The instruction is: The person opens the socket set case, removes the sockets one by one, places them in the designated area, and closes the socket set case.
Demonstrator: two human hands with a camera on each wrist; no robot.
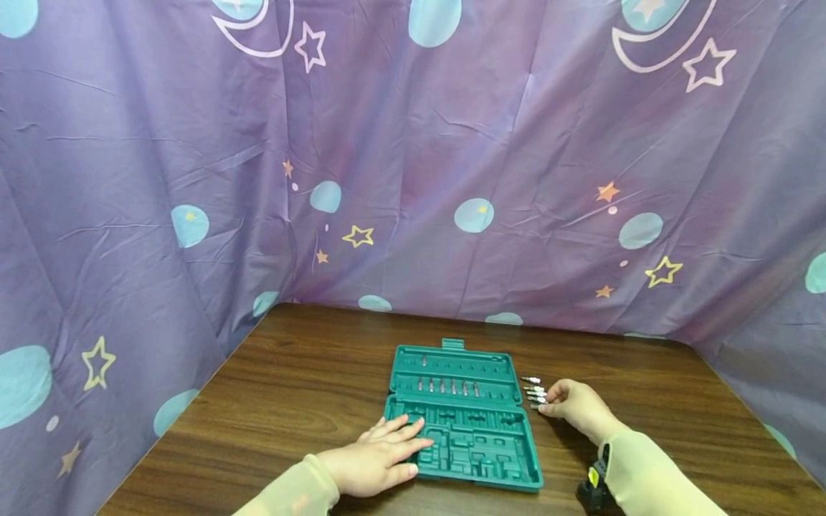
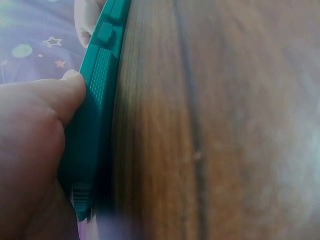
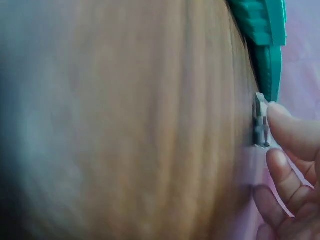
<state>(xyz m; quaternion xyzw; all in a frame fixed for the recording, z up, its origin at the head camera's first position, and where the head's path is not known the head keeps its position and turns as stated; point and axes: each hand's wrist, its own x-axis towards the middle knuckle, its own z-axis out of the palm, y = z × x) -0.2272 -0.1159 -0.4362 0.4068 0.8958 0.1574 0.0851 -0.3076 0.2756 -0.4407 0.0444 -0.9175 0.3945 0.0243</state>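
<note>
- The left hand [image 1: 377, 459] lay flat and relaxed, fingers straight, on the near-left corner of the green tool case [image 1: 461, 416]; the left wrist view showed the thumb [image 2: 65, 92] pressed against the case's edge.
- The case sat open on the wooden bench [image 1: 290, 387], hinged flat, with a row of small bits [image 1: 448, 387] standing in the slots of its far half and moulded recesses in its near half.
- At about three o'clock from the case, just beside its right edge, several loose metal bits [image 1: 534, 390] lay in a short stack of rows on the bench.
- The right hand [image 1: 577, 405] was curled over the nearest of these bits; in the right wrist view its fingertips [image 3: 282, 120] touched one bit [image 3: 260, 122], seemingly pinching it, though the grip was partly blurred.
- Risk, as a judgement: the bits were small and smooth, so a shallow pinch could let one slip and roll across the bench.
- Lifting one could nudge its neighbours out of line, since they lay touching or nearly so.
- If the left hand eased off, the light case might slide.
</note>
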